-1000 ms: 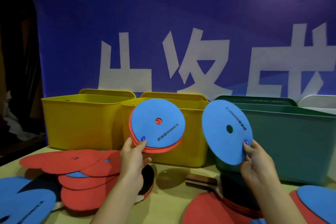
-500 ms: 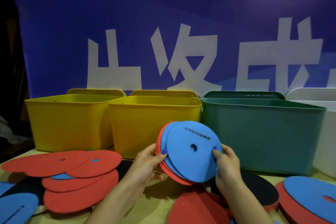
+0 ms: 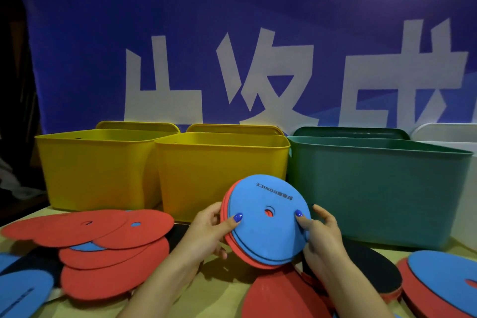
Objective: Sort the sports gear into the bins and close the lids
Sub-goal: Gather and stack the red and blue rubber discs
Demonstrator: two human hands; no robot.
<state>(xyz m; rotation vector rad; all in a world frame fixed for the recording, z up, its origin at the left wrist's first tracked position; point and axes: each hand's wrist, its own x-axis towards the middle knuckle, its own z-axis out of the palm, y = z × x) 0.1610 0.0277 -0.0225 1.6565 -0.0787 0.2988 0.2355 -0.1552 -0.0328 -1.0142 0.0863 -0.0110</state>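
While both hands clamp a small stack of round foam discs, blue face forward, most of its red underlayers hide behind that face. Left hand pinches the left edge, right hand the right, just before the middle yellow plastic bin and the green plastic bin. A second yellow bin stands left; a white bin is cut off. Loose red discs overlap, part-covering a black paddle.
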